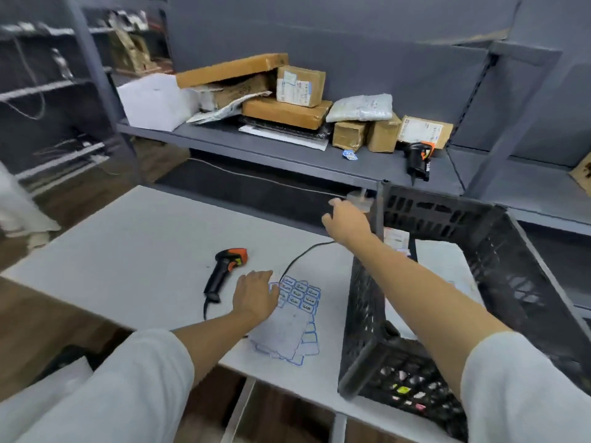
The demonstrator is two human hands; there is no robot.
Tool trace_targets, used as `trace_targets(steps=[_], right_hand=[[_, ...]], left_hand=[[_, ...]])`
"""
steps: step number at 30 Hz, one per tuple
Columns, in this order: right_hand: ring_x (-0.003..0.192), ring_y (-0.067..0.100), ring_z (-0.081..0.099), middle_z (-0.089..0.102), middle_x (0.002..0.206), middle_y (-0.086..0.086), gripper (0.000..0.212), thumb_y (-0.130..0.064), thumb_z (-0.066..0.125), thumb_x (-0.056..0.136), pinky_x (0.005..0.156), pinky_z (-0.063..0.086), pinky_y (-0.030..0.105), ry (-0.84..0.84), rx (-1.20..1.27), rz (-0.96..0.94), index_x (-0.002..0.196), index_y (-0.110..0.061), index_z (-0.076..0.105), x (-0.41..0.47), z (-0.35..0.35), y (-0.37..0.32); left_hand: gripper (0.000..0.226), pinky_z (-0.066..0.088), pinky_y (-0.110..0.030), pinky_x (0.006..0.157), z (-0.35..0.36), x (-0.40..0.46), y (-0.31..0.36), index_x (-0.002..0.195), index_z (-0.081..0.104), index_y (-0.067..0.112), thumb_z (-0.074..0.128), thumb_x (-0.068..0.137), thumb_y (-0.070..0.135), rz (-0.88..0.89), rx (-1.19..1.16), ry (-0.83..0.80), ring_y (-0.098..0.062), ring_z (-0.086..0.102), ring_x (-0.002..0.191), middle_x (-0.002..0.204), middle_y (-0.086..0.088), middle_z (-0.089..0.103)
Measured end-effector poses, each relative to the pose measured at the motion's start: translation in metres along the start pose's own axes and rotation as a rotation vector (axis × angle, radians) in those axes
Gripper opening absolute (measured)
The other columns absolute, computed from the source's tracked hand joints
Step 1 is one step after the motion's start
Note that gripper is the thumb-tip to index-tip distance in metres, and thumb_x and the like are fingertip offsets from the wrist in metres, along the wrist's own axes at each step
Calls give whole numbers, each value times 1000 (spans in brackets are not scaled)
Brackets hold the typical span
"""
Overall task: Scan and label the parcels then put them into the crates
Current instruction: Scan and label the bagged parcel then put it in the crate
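Observation:
My left hand (256, 294) rests on the upper left corner of the blue-bordered label sheets (292, 318) on the white table (134, 238); its fingertips are hidden by the hand's back. A black and orange scanner (225, 270) lies just left of that hand. My right hand (343, 220) reaches forward over the table's far edge, left of the black crate (367, 314), fingers relaxed and holding nothing. White parcels (444, 263) lie inside the crate. Several brown and white parcels (284, 113) are piled on the grey shelf (367, 167) behind.
A second scanner (419, 159) lies on the shelf at the right. A black cable (303, 254) runs across the table toward the labels. A clear cup (359, 201) stands by the crate's far corner. Metal racks stand at left.

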State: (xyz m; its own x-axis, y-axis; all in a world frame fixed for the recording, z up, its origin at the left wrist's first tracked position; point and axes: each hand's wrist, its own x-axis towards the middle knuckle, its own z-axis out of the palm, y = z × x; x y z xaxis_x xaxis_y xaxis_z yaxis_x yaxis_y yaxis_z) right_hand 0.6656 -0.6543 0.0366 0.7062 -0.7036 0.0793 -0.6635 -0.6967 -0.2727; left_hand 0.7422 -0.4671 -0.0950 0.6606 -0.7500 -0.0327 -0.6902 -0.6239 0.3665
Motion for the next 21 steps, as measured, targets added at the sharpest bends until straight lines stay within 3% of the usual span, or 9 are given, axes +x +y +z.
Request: trace_targets(steps=[3, 7, 10, 13, 16, 18, 21], right_hand=[[118, 36, 50, 52, 131, 18, 41, -23, 43, 95, 95, 41, 39, -107, 22, -116, 133, -7, 46, -39, 37, -48], [124, 34, 47, 48, 138, 16, 45, -25, 43, 96, 100, 38, 37, -273, 95, -252, 139, -10, 41, -101, 94, -98], [124, 35, 46, 45, 139, 18, 47, -26, 42, 98, 99, 38, 38, -409, 98, -356, 141, -8, 38, -150, 136, -124], [125, 34, 47, 46, 139, 18, 46, -26, 42, 98, 100, 41, 38, -528, 115, -440, 140, -5, 39, -198, 169, -143], [124, 33, 48, 47, 137, 19, 47, -28, 41, 99, 101, 41, 39, -630, 91, -511, 139, -4, 39, -229, 192, -161], [125, 33, 47, 47, 139, 18, 49, -28, 41, 98, 103, 40, 38, -664, 77, -552, 141, -6, 37, -242, 201, -178], [125, 33, 48, 48, 138, 16, 47, -26, 42, 97, 103, 40, 38, -679, 69, -608, 141, -7, 39, -258, 214, -206]], left_hand=[[48, 30, -30, 109, -9, -44, -33, 141, 42, 15, 37, 98, 34, -126, -11, 44, -24, 43, 129, 140, -5, 49], [64, 38, -31, 99, -16, -118, -76, 133, 52, 15, 20, 86, 45, -229, 18, 70, -24, 53, 115, 127, -7, 60], [48, 34, -32, 104, -17, -175, -102, 136, 50, 13, 38, 94, 34, -375, 2, 92, -24, 52, 120, 131, -7, 58], [44, 28, -35, 109, -18, -221, -124, 137, 48, 13, 42, 96, 29, -503, 14, 77, -26, 49, 124, 137, -9, 52], [36, 44, -37, 88, -13, -260, -144, 117, 60, 10, 43, 93, 30, -594, -52, 82, -31, 58, 105, 120, -16, 62], [29, 45, -36, 76, -10, -283, -159, 101, 62, 10, 45, 90, 30, -666, -88, 112, -31, 59, 93, 103, -13, 66], [23, 45, -36, 79, -12, -314, -177, 100, 60, 14, 47, 90, 29, -756, -97, 141, -29, 59, 97, 101, -9, 64]])
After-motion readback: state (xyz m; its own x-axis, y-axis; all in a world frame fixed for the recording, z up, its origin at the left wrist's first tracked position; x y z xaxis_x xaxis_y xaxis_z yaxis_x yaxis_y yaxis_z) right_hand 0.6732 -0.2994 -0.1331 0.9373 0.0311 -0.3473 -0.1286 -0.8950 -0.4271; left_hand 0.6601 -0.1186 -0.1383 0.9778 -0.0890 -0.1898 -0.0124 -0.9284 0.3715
